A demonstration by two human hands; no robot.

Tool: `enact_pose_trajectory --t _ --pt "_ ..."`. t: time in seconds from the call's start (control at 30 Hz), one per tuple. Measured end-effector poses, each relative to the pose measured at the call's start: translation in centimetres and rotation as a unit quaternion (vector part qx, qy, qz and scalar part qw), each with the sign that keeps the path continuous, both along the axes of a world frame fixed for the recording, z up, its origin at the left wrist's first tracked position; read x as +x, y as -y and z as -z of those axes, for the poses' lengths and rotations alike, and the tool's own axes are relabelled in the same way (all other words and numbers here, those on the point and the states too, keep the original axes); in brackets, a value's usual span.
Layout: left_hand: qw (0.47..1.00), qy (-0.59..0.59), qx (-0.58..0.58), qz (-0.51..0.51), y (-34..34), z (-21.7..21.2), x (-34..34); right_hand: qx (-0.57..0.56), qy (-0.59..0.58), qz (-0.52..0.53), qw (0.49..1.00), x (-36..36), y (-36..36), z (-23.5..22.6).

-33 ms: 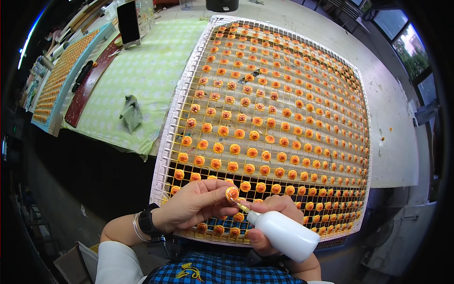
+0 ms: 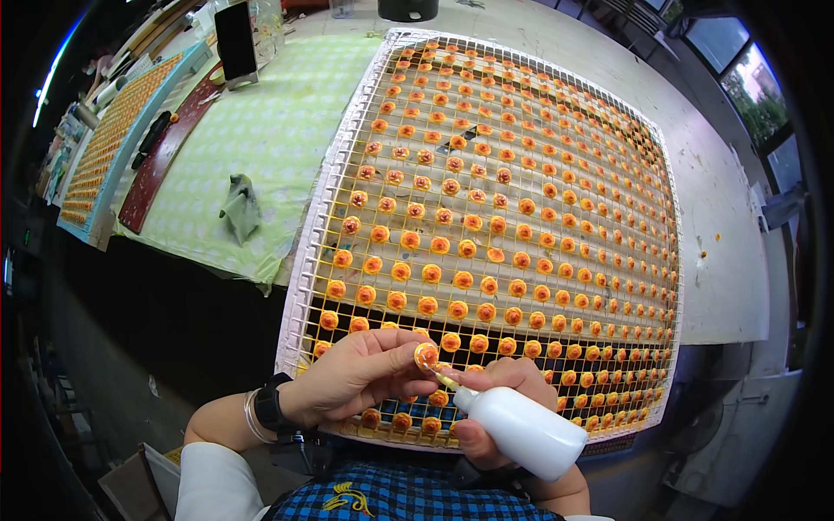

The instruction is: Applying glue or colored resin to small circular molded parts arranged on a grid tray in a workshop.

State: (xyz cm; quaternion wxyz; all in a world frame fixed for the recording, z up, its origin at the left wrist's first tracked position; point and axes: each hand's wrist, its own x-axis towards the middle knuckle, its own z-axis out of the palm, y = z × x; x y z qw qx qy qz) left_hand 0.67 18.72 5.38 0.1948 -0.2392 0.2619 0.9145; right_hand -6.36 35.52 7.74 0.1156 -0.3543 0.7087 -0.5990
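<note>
My left hand pinches a small round orange-and-yellow rosette between thumb and fingers, above the near part of the rack. White marks show along the rosette's rim. In my right hand is a white squeeze bottle, tilted so its narrow nozzle points up and left. The nozzle tip is at the lower edge of the rosette; whether it touches cannot be made out. Beneath both hands lies a white-framed wire rack carrying rows of similar rosettes. Several in the left middle rows bear whitish marks.
Left of the rack, a pale green checked cloth holds a crumpled grey-green rag and a propped dark phone. Farther left stand a dark red board and a blue-framed rack of rosettes. A black container sits at the back.
</note>
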Motion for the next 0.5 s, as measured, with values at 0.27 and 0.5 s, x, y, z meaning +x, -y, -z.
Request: enact_pose_trajectory --t 0.27,0.5 --pt "1.0 -0.005 0.001 -0.002 -0.07 -0.07 -0.01 -0.022 0.03 0.0 0.999 0.05 -0.1 -0.09" --pt "1.0 -0.011 0.011 -0.001 -0.02 -0.16 -0.03 0.008 0.003 -0.01 1.0 -0.07 -0.24 -0.36"
